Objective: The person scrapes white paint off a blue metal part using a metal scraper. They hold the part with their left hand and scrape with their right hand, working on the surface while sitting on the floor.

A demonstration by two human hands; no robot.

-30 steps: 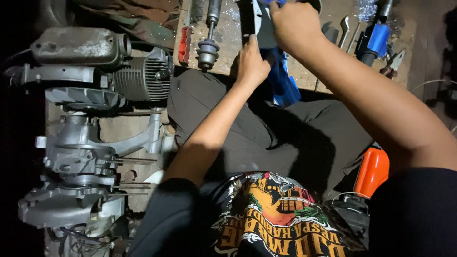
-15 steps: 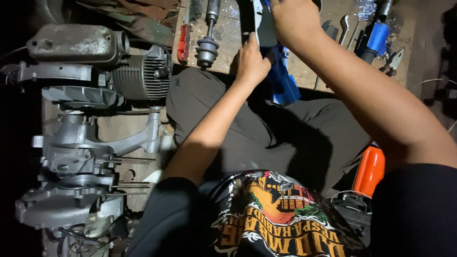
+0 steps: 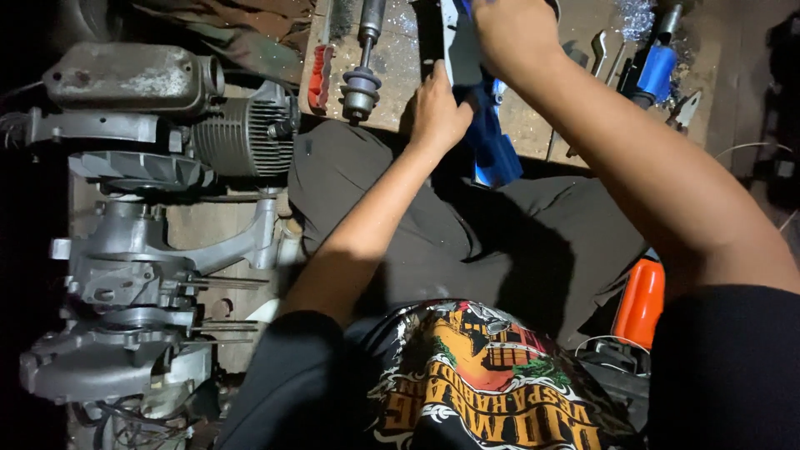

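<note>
One blue tool (image 3: 492,146) gripped by both hands: left hand (image 3: 437,112) closed on it, right hand (image 3: 512,37) clamped on grey part (fingers hidden). One shock absorber (image 3: 362,62), one red-handled tool (image 3: 319,79) laid on worktop (image 3: 400,75); one engine (image 3: 142,225) beside.

**Hidden and cut-off regions**

Right hand (image 3: 512,37): fingers cut by top edge; its grip on the grey-blue part (image 3: 479,108) cannot be read. Part's upper end leaves frame. Shock absorber (image 3: 364,58) truncated at top. Far left of the engine (image 3: 142,208) lost in darkness.
</note>
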